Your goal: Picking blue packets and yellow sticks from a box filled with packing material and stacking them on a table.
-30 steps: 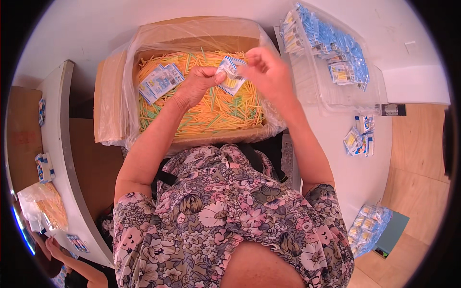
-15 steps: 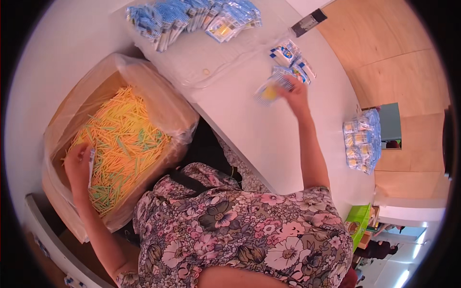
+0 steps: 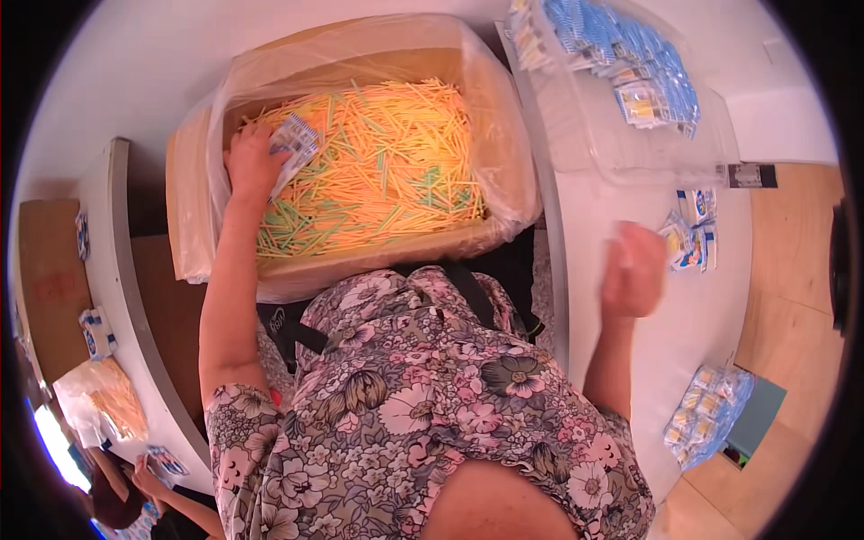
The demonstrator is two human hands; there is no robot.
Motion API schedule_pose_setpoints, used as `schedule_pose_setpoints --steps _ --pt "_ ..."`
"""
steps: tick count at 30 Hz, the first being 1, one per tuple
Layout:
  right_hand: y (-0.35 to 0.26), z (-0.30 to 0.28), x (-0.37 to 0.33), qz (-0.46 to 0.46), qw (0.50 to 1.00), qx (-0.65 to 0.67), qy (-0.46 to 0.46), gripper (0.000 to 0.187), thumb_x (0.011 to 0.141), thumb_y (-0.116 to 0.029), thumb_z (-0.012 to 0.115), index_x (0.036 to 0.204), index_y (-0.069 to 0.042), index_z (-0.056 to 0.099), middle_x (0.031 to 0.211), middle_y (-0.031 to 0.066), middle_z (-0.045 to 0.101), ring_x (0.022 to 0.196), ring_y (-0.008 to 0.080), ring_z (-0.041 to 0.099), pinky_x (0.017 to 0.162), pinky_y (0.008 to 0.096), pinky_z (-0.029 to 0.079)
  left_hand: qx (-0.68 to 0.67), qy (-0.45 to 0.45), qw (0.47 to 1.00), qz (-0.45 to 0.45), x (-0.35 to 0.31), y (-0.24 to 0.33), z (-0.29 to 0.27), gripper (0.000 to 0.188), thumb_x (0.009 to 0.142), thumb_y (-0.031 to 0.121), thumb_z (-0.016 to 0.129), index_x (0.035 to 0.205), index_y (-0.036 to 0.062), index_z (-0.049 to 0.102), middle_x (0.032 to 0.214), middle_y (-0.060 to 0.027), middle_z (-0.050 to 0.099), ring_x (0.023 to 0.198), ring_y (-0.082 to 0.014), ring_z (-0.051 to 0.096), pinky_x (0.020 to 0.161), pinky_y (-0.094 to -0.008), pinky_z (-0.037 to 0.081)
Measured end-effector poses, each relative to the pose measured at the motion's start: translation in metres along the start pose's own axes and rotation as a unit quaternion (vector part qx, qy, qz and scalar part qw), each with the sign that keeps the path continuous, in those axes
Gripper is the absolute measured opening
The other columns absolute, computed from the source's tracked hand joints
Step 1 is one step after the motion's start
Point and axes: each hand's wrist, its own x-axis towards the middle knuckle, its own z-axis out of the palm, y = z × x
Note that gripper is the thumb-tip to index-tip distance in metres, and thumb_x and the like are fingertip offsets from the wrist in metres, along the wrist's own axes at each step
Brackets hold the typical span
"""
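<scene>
A large cardboard box lined with clear plastic holds a heap of thin yellow, orange and green sticks. Inside it, at the left end, my left hand is closed on a blue-and-white plastic packet that lies against the sticks. My right hand hovers above the white table with its fingers curled, smeared by motion; no packet shows in it. Just right of that hand lie several blue-and-white packets in a small loose pile.
A clear plastic tray with many blue packets stands beyond my right hand. Bundled packets sit at the table's right edge. At lower left, another person's hand is near a clear bag of orange sticks.
The view has turned, so the box sits more central. My right hand has parted from the packet it held and drawn back from the pile. My left hand still grips its packet.
</scene>
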Motion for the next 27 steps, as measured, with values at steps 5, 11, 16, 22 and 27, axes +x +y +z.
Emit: schedule_pose_setpoints --steps 5,11,16,22,27 --pt "-0.044 0.146 0.067 -0.022 0.961 0.133 -0.243 0.003 0.076 -0.003 0.061 0.077 0.0 0.061 0.082 0.0138 0.061 0.074 0.0301 0.061 0.063 0.0359 0.049 -0.053 0.092 0.993 0.048 -0.005 -0.016 0.007 0.019 0.072 0.013 0.071 0.091 0.0092 0.067 0.097 -0.0073 0.062 0.095 -0.0318 0.055 0.08 -0.044 0.044" --pt "-0.004 0.291 0.065 -0.042 0.894 -0.01 -0.446 0.016 0.077 -0.002 0.05 0.079 0.002 0.065 0.084 0.0196 0.062 0.082 0.0331 0.063 0.071 0.0413 0.052 -0.074 0.185 0.974 0.106 0.0 0.0 0.001 0.008 0.075 0.014 0.067 0.082 0.012 0.069 0.088 -0.0016 0.063 0.085 -0.0258 0.056 0.073 -0.0403 0.043" --pt "-0.015 0.302 0.076 -0.075 0.874 -0.038 -0.479 0.016 0.077 -0.001 0.053 0.083 0.002 0.067 0.088 0.0202 0.065 0.084 0.0327 0.065 0.07 0.038 0.053 -0.119 0.187 0.971 0.094 -0.002 0.002 0.004 0.007 0.075 0.016 0.068 0.081 0.0124 0.069 0.081 -0.0003 0.063 0.084 -0.0237 0.056 0.072 -0.0397 0.037" --pt "-0.001 0.306 0.075 -0.126 0.866 0.019 -0.483 0.012 0.075 -0.002 0.052 0.077 0.004 0.063 0.089 0.0208 0.063 0.084 0.0346 0.063 0.074 0.0424 0.052 -0.167 0.14 0.972 0.083 0.001 0.002 0.012 0.008 0.073 0.016 0.069 0.08 0.0143 0.07 0.079 -0.0012 0.063 0.085 -0.0225 0.056 0.077 -0.0415 0.036" --pt "0.002 0.299 0.072 -0.016 0.895 -0.047 -0.444 0.014 0.08 -0.014 0.055 0.083 0.0 0.06 0.087 0.0173 0.064 0.091 0.0328 0.06 0.074 0.0453 0.048 -0.201 0.129 0.967 0.091 0.004 0.006 0.006 0.007 0.074 0.016 0.068 0.08 0.0125 0.07 0.079 -0.0026 0.063 0.085 -0.0229 0.057 0.077 -0.0421 0.036"
